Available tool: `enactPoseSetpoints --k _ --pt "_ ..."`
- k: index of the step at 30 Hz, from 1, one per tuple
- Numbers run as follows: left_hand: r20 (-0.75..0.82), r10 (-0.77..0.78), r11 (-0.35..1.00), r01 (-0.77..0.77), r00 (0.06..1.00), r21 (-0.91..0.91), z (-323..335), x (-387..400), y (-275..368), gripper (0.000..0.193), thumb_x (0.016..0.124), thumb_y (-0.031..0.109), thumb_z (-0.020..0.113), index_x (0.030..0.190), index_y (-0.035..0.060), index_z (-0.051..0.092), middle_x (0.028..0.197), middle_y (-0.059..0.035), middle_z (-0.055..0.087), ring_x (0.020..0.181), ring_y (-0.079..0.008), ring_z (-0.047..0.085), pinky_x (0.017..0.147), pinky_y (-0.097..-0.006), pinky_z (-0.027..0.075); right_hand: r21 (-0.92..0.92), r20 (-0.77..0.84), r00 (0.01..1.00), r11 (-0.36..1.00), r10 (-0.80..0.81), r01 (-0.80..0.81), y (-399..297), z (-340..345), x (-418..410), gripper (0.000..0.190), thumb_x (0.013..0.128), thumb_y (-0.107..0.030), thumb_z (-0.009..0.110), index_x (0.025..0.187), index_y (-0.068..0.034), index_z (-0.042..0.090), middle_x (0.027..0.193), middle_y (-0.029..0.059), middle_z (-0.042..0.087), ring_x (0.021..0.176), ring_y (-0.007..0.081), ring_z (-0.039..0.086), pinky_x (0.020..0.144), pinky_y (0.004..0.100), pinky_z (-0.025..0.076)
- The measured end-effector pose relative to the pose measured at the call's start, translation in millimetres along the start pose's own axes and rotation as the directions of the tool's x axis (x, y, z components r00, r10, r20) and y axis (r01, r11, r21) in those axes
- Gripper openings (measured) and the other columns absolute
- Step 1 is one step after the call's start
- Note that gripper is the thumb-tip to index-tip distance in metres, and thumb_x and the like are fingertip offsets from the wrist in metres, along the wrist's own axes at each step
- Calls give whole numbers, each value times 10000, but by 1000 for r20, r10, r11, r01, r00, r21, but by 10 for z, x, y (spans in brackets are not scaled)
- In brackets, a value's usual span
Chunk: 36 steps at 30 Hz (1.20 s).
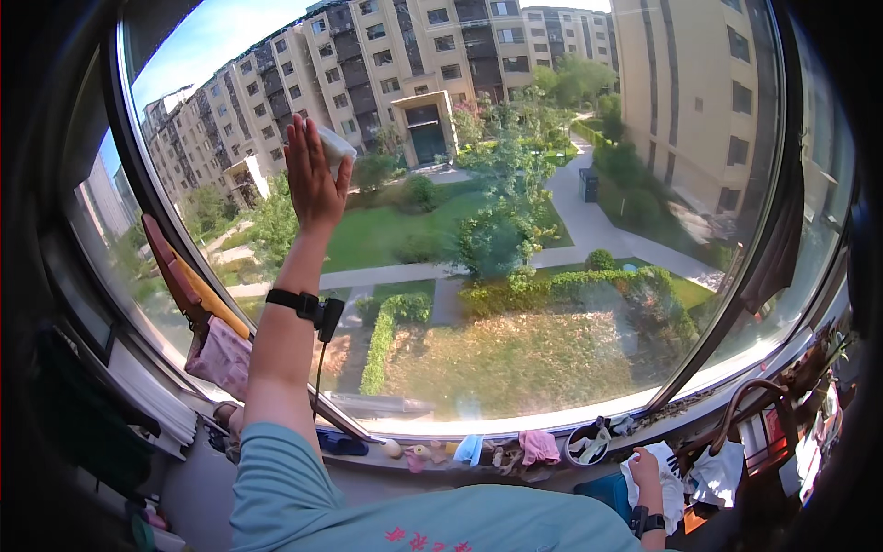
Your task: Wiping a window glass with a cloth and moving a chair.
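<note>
My left hand (317, 176) is raised high against a large window pane (414, 228), fingers together and pointing up. Between its palm and the glass is a folded whitish cloth or pad (336, 145), showing beside the fingers and thumb. A black band with a small device (303, 303) circles the forearm, and a cable hangs from it. At the lower right, my right hand (646, 466) is low by a crumpled white cloth (666, 479); its fingers look curled, and whether they hold anything is unclear. Smudges and hazy patches show on the glass.
Along the windowsill lie a pink cloth (538, 447), a blue item (469, 449), a round container (586, 445) and several small objects. A brown curved handle (752, 386) and clutter stand at right. Pink and yellow fabric items (221, 355) hang at left, near the dark window frame (162, 186).
</note>
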State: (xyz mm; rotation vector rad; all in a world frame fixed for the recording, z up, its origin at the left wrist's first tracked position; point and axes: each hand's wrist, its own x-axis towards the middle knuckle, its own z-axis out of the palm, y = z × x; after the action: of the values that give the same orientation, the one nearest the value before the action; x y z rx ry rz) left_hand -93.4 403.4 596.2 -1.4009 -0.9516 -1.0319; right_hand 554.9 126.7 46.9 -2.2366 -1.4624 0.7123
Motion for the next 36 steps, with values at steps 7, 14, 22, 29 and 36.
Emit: enactPoseSetpoints --k 7,14,22,29,36 --pt "-120 -207 951 228 971 210 -47 -5 -1076 764 1048 483 472 1618 49 207 1648 -271 221 1501 -480 252 1229 -558 209 -32 65 998 999 -21 23 -43 169 20 414 823 -163 693 1224 -59 687 1014 142 749 963 316 717 862 417 566" --pt "-157 -247 949 271 956 158 3 0 -1173 727 1050 539 436 1631 163 214 1654 -264 206 1503 -479 244 1218 -591 180 16 97 994 999 -50 48 69 211 163 410 820 -161 694 1218 -60 688 1014 144 749 974 316 716 873 419 563" --pt "-313 -388 922 367 867 -126 16 -7 -854 827 1000 496 611 1606 67 247 1595 -247 354 1461 -421 367 1193 -514 309 35 109 994 999 -24 21 389 152 439 381 820 -149 689 1189 -56 704 987 167 749 939 333 719 864 425 566" --pt "-177 -467 877 479 867 32 153 41 -1276 725 1084 513 359 1617 39 226 1675 -213 207 1541 -378 218 1258 -456 194 130 141 990 991 -28 10 502 -194 424 399 865 -115 680 1257 -41 688 945 165 745 749 235 758 717 360 596" --pt "-289 -350 912 395 891 111 724 1182 151 720 1073 552 294 1619 85 253 1667 -174 266 1526 -416 256 1247 -489 221 100 128 984 985 126 -139 667 -596 394 399 861 -129 675 1249 -40 695 1004 176 739 757 240 763 713 365 602"
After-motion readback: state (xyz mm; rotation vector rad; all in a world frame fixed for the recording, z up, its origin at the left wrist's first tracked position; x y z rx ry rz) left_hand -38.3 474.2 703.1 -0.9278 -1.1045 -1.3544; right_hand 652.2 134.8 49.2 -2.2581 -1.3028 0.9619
